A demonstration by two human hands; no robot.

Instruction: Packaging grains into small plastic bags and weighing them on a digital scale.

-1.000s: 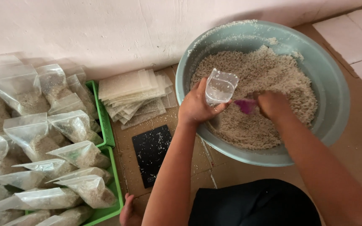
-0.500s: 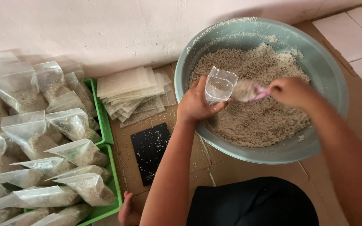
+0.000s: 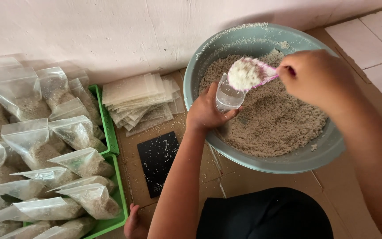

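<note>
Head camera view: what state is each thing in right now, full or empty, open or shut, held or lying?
Small clear bag: held open over the basin by the left hand.
Pink scoop: heaped with grain, held at the bag's mouth by the right hand.
Basin: partly filled with grain.
Flat bags: empty, stacked by the wall.
Filled bags: holding grain, piled in green trays.
Black scale: bare, dusted with grains.

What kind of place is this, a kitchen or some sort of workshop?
Probably a home floor used for small-scale packing of grain. A big basin of grain sits on tiled floor by a wall, with a stack of empty bags, green trays of filled bags and a flat black scale.
</note>
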